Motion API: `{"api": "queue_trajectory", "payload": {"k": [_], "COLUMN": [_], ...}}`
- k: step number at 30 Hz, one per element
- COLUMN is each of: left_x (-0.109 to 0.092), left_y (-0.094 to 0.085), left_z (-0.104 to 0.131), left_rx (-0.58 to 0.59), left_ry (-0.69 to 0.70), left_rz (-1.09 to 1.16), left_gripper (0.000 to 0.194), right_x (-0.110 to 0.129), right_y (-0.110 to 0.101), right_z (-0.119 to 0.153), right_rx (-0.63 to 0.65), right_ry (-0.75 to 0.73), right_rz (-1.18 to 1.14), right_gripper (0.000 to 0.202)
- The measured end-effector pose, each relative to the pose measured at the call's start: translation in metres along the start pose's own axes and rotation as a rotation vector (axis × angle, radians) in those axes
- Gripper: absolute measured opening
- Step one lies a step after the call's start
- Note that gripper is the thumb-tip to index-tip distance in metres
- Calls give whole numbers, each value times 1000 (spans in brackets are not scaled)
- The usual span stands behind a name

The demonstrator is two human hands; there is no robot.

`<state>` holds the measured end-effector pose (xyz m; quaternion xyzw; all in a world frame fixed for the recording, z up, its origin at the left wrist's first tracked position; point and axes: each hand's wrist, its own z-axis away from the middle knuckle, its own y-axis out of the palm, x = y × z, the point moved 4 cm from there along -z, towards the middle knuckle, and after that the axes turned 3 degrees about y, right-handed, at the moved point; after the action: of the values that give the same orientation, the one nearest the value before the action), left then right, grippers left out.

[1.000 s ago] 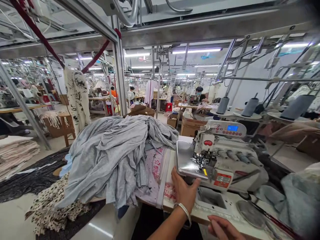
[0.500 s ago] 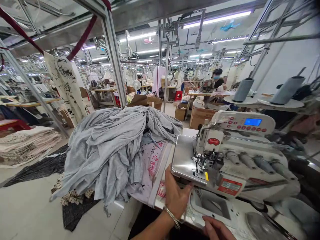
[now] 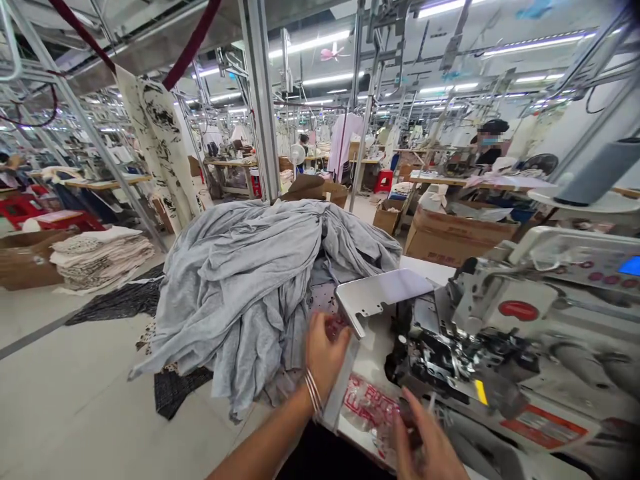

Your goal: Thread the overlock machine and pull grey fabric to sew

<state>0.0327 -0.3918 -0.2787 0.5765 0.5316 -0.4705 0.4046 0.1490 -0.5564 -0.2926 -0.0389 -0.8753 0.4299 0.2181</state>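
The metal cover plate [image 3: 383,290] of the sewing machine [image 3: 520,310] is swung out to the left, baring the inner mechanism [image 3: 440,353]. My left hand [image 3: 325,353], with bangles on the wrist, is by the plate's left corner; its fingers are curled and it is unclear whether they touch the plate. My right hand [image 3: 425,440] is at the bottom, below the mechanism, thumb and forefinger apart, near clear plastic with red print [image 3: 370,403]. A small dark thing by its fingers is too blurred to name.
A large heap of grey fabric [image 3: 240,273] lies left of the machine. Behind are cardboard boxes [image 3: 457,233], a metal post [image 3: 263,100] and a masked person [image 3: 490,143]. A thread cone [image 3: 600,172] stands at the right.
The cover plate has swung open to the left. My left hand has let go of its front edge and is now at its left corner. My right hand has moved up, and the view has turned left.
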Motion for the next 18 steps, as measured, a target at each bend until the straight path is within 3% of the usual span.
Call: {"api": "queue_trajectory", "payload": {"k": [2,6,8,13,18], "left_x": [-12,-27,-24,-8,-4], "left_y": [7,37,48,62,67], "left_z": [27,59,60,52,45], "left_rx": [-32,301,363,302,340], "left_ry": [134,386,409,394,388], "left_rz": [-149,-217,-182,-178,-171], "left_gripper": [5,31,41,34,32], "right_x": [11,18,16,7,4], "right_y": [7,18,18,16,18], "right_z": [-8,-15,-18,-30,-42], "right_rx": [83,214,213,165,137], "right_ry": [-31,-28,-33,-243,-384], "right_rz": [173,311,332,402,401], "right_gripper": [41,49,47,39,35]}}
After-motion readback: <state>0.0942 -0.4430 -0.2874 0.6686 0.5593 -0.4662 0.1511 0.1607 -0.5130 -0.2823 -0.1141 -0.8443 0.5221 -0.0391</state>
